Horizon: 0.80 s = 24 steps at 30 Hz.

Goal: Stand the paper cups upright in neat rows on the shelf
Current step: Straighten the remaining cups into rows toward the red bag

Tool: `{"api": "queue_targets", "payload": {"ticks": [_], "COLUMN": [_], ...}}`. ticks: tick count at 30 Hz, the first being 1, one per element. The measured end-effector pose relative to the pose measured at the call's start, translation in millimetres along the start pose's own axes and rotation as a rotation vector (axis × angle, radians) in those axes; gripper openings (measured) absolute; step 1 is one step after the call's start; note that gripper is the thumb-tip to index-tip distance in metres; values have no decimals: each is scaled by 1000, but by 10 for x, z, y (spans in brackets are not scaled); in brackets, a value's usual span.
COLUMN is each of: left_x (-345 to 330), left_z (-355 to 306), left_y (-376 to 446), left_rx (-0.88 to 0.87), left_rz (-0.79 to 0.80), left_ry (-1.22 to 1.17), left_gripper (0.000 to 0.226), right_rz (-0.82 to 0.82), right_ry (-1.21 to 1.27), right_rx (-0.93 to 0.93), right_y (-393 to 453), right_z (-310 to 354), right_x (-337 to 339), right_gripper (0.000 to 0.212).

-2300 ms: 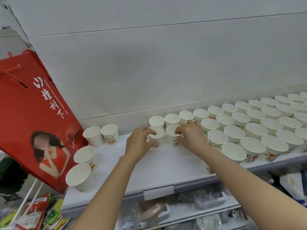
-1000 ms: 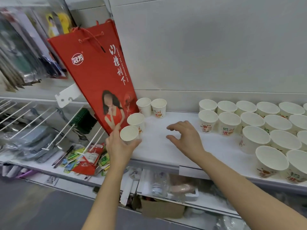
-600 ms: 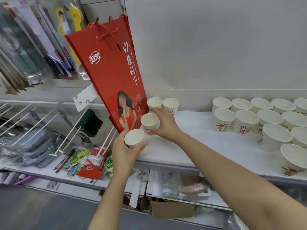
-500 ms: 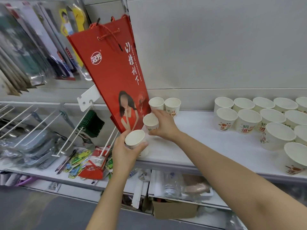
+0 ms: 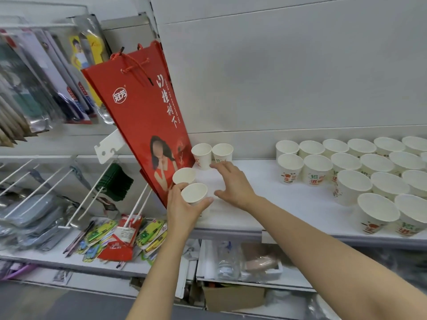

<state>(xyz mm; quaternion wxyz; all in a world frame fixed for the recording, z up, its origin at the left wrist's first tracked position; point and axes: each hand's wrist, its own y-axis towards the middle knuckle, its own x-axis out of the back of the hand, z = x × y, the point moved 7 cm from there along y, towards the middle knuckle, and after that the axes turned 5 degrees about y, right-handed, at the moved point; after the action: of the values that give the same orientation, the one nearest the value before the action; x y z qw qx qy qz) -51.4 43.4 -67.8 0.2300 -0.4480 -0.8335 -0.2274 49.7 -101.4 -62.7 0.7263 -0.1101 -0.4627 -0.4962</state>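
White shelf under a grey panel, neat cup rows at three o'clock. Left hand wraps a loose cup at the front edge. Right hand — half a second ago pinching the second cup (beside the red bag) — has let go, fingers spread, reaching toward the back pair at twelve o'clock; four strays remain unrowed.

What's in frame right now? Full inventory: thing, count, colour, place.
loose paper cups: four, white, left end of shelf; nearest gripped
rowed paper cups: many, white with print, right side, upright
shelf: one, white, centre
gift bag: one, red, tilted left of the loose cups
packaged goods: many, mixed colours, hanging far left
left hand: one, fingers round the nearest cup
right hand: one, open above the shelf, holding nothing
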Motion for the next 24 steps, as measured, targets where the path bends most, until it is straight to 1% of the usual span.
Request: {"api": "queue_targets", "payload": {"ticks": [4, 7, 9, 11, 15, 20, 22, 24], "left_x": [105, 273, 380, 460, 543, 501, 383, 182], "left_z": [65, 214, 298, 346, 348, 292, 183, 46], "left_y": [-192, -327, -376, -404, -437, -390, -333, -255], "left_rx": [-1, 37, 53, 62, 52, 60, 41, -1], "left_rz": [-87, -145, -158, -168, -188, -171, -144, -99], "left_ry": [-52, -39, -36, -36, -41, -41, -37, -31], "left_gripper": [72, 74, 75, 74, 68, 71, 73, 76], "right_rz": [11, 22, 21, 24, 31, 3, -27, -32], "right_ry": [16, 14, 6, 5, 134, 268, 256, 189], "right_rx": [159, 208, 201, 154, 39, 0, 24, 37], "right_y": [85, 195, 257, 313, 352, 154, -1, -168], "right_z": [243, 400, 496, 527, 466, 313, 183, -3], "right_x": [-26, -113, -176, -269, -428, -253, -30, 235], "right_gripper": [66, 56, 45, 34, 22, 17, 19, 20]}}
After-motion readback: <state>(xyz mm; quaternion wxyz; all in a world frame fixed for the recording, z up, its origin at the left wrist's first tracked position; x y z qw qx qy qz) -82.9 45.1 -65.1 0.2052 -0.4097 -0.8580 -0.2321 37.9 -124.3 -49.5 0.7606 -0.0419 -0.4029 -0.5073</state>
